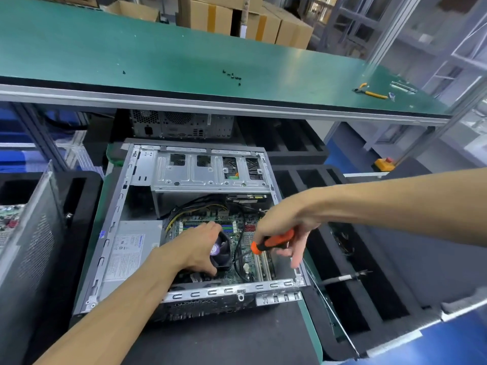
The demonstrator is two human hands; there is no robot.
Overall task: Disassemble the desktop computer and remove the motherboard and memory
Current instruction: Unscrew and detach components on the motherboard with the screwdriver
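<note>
An open desktop case (137, 164) lies on its side in front of me. Inside it the green motherboard (246, 256) shows, with memory slots (208, 225) at its far side. My left hand (196, 248) grips the black CPU cooler fan (222, 252) from the left. My right hand (286, 227) holds an orange-handled screwdriver (272, 242) over the board's right half, its lower fingers hanging straight. A grey power supply (131, 251) fills the case's left side, and a metal drive cage (210, 172) spans the far end.
Several loose black screws (233, 75) lie on the green shelf (158, 48) above. Yellow-handled pliers (370, 92) rest at its right. Another computer (181, 125) stands behind the case. Black foam trays (350, 285) flank the right, and a removed side panel (29, 233) leans at left.
</note>
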